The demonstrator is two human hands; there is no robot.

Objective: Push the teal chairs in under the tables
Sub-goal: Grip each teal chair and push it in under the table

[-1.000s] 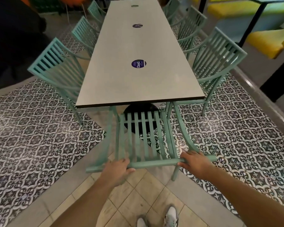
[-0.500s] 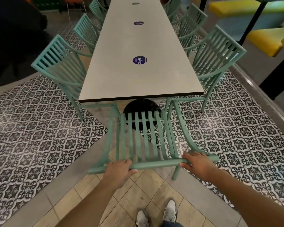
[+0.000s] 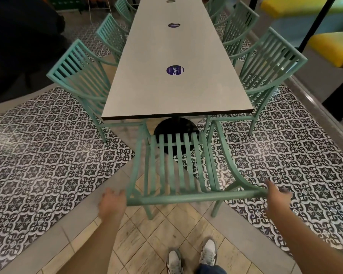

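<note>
Head view: a long grey table (image 3: 176, 91) is seen running from the middle of the frame up to the top. Three round purple stickers are stuck along its middle, and the nearest sticker (image 3: 175, 70) has white letters on it. A black round base (image 3: 176, 128) is seen under the near end of the table.

A teal chair (image 3: 178, 175) is placed at the near end, low in the middle of the frame. Its seat is not seen; its slatted back is out in the open, and its top rail runs across the lower middle.

The left hand (image 3: 111, 204) is seen at the left end of that rail, just beside it. Its fingers are spread loosely and nothing is held. The right hand (image 3: 276, 198) is at the right end of the rail. It is blurred, its fingers look loose and open, and no grip is seen on the rail.

More teal chairs are lined along both sides of the table, such as a left chair (image 3: 81, 76) and a right chair (image 3: 269, 62). Patterned floor tiles (image 3: 38, 155) are laid on both sides. White shoes (image 3: 192, 256) are seen at the bottom. Yellow seats (image 3: 333, 46) are seen at the upper right.
</note>
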